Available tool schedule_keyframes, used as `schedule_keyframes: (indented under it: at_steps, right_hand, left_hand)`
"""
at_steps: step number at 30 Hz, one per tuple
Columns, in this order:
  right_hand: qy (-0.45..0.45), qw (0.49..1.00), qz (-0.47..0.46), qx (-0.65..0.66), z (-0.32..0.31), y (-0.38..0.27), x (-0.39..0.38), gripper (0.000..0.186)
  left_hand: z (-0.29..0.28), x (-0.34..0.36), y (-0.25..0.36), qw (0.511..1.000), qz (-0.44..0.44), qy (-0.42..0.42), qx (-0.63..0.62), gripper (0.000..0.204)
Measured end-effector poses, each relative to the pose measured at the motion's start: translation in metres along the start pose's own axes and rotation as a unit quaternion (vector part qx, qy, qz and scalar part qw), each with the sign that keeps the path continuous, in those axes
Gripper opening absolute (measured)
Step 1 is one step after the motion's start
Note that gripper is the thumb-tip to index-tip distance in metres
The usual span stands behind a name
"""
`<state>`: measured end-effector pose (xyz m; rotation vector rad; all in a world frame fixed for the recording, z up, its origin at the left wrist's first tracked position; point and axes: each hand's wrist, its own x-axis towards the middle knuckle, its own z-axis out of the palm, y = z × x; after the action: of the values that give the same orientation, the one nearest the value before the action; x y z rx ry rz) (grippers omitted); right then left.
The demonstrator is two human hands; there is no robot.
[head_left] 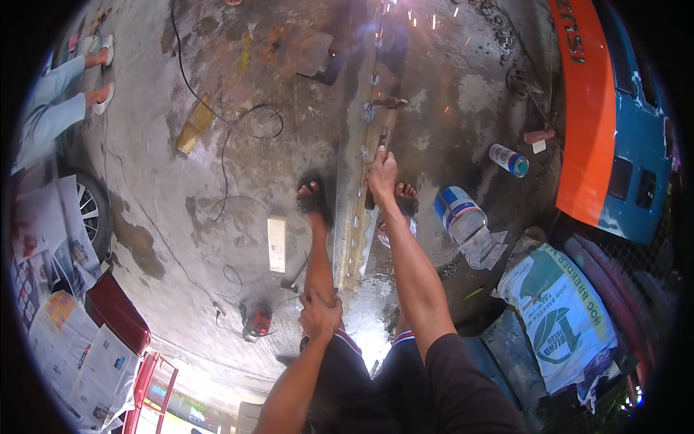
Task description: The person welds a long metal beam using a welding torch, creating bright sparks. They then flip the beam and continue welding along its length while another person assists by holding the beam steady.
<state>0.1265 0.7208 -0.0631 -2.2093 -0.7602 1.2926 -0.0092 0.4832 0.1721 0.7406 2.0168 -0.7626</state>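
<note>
My right hand is closed round the handle of a hammer, its head pointing away from me above a long metal bar. Whether the hammer touches the metal, I cannot tell. Pale weld spots dot the bar, which runs away from me between my sandalled feet. My left hand rests over my left knee with its fingers draped and holds no tool. At the far end, bright sparks fly around the bar, and glare hides their source.
Cans and a blue-and-white tin lie at right, near an orange-and-blue vehicle panel and a feed sack. A black cable, a wooden piece and a red tool lie left. Another person's legs show far left.
</note>
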Motion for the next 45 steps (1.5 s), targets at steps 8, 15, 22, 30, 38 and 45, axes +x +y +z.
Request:
schedule_keyframes:
  at_steps: [8, 15, 22, 30, 38, 45]
  right_hand:
    - [-0.044, 0.995, 0.055, 0.066, -0.006, -0.021, -0.019, 0.048]
    - [-0.062, 0.988, 0.091, 0.108, -0.004, -0.007, -0.015, 0.047]
    - [-0.066, 0.984, 0.096, 0.134, -0.01, -0.011, -0.018, 0.045]
    - [-0.088, 0.968, 0.128, 0.199, -0.011, -0.017, -0.023, 0.047]
    - [-0.08, 0.931, 0.204, 0.291, -0.003, -0.02, -0.027, 0.049]
    - [-0.068, 0.939, 0.171, 0.291, 0.019, -0.031, -0.049, 0.047]
  left_hand:
    - [-0.019, 0.006, 0.003, 1.0, -0.015, -0.025, -0.009, 0.069]
    - [-0.029, 0.01, 0.004, 1.0, -0.01, -0.02, -0.003, 0.069]
    - [-0.038, 0.01, 0.009, 0.999, -0.007, -0.031, -0.003, 0.073]
    - [-0.035, 0.014, 0.006, 1.0, -0.013, -0.02, -0.002, 0.065]
    - [-0.043, 0.012, 0.011, 0.999, -0.01, -0.039, -0.004, 0.072]
    - [-0.039, 0.013, 0.008, 1.0, -0.008, -0.023, -0.012, 0.068]
